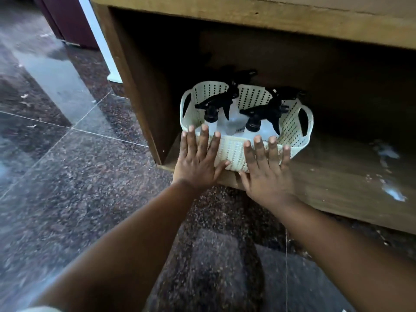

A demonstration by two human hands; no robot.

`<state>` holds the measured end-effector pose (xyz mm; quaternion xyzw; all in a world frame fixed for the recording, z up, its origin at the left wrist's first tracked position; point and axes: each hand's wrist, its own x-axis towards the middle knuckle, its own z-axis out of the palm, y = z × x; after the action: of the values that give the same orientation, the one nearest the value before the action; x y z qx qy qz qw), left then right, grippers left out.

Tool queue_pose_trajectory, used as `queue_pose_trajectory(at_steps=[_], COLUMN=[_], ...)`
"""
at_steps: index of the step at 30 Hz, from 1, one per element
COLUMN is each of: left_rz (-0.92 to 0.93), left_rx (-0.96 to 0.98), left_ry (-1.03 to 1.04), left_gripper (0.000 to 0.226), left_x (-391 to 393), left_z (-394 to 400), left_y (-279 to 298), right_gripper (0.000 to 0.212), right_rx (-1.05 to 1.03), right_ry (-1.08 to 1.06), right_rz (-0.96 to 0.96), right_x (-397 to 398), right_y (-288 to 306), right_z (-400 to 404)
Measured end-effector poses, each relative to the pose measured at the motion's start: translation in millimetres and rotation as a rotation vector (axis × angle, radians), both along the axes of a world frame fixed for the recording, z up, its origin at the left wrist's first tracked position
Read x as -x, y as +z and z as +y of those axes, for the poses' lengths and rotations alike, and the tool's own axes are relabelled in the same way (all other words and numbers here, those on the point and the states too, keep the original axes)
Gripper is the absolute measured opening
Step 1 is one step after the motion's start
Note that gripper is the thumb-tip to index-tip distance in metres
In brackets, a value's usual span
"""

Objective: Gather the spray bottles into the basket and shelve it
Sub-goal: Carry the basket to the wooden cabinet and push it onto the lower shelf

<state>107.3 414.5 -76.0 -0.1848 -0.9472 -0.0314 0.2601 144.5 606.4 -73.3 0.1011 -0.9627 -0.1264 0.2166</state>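
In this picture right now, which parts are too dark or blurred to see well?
Head view: the back of the wooden shelf is in deep shadow; the black spray heads merge into it. The floor and forearms smear with motion blur; glare on the tiles at left. The basket and both hands' fingers are fairly sharp.

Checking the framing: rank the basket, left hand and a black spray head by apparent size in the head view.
1. basket
2. left hand, though nearer the camera, so its true size is unsure
3. black spray head
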Motion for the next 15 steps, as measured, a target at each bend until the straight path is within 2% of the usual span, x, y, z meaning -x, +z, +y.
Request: queue_pose_trajectory(at_steps=[4,8,15], left_rz=[-0.179,-0.298,-0.383], left_rx=[0.195,0.352,0.386], left_ry=[0.113,0.112,0.133], left_gripper=[0.085,0.089,0.096], left_x=[33,59,89], left_z=[-2,9,23], left_y=[31,56,66], right_gripper=[0.088,0.096,0.107], right_rx=[-0.024,-0.063,-0.008], right_ry=[-0.025,-0.104,-0.133], right_rz=[-0.168,-0.332,-0.507], right_x=[28,66,105], right_y=[19,43,67], right_z=[0,9,15])
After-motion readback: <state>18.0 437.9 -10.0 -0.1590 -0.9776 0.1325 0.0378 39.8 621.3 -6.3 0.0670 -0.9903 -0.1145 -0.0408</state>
